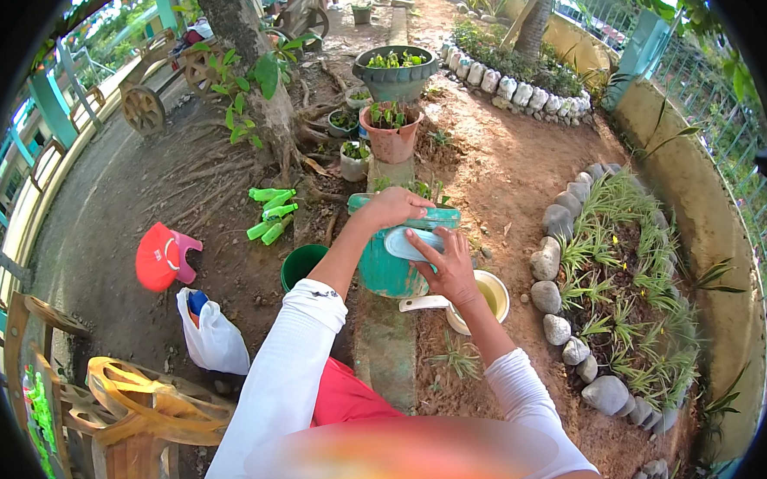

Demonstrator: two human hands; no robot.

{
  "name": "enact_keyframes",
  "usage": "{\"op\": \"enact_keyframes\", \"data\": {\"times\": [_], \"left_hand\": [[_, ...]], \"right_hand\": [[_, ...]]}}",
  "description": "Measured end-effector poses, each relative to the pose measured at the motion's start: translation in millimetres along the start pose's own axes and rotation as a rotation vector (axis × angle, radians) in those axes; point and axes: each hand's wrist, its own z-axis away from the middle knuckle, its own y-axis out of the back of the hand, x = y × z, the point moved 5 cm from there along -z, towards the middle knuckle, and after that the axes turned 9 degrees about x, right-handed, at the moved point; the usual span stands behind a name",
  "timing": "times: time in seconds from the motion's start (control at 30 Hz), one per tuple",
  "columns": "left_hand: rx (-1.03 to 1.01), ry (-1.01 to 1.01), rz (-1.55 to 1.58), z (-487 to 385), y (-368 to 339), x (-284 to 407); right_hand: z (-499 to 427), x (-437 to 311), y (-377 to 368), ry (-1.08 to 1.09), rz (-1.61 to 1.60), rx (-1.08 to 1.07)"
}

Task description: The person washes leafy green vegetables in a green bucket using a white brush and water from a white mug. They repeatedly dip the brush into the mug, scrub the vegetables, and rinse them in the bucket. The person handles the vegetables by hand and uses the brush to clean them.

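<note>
My right hand [446, 259] grips a light blue oval scrub brush [413, 243] against a green-painted pot [388, 268] with worn patches. Resting on the pot's thick rim [441, 217] is my left hand [398, 207], its fingers bent over the edge. The brush's bristles are hidden. Below my right forearm sits a cream dipper [504, 298] with liquid in it, its white handle [422, 303] pointing left. A dark green bucket [302, 264] stands left of the pot, partly behind my left forearm. Leaves show just behind the rim.
Green plastic bottles [275, 212] lie beside the tree trunk [244, 71]. A red cap [157, 256] on a pink stool and a white plastic bag [213, 343] are at left. Potted plants [393, 138] stand ahead. Stones [546, 296] edge a plant bed at right.
</note>
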Motion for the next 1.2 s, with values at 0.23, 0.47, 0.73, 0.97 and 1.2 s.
{"op": "enact_keyframes", "data": {"times": [0.23, 0.47, 0.73, 0.97, 1.2], "left_hand": [[0.000, -0.046, -0.146, -1, -5, 14], [0.034, -0.065, -0.118, -3, -10, 9], [0.099, -0.001, -0.090, -3, -4, -3], [0.088, -0.011, -0.068, -2, -4, 2], [0.075, 0.012, -0.047, -8, -10, 3]], "right_hand": [[4, -31, -4, 0.161, -0.061, -0.020], [0, 4, 11, 0.091, 0.055, -0.093], [-3, -1, 13, 0.060, 0.083, -0.055], [-19, -19, -11, 0.155, 0.083, -0.044], [-7, 8, 19, 0.076, 0.112, -0.039]]}}
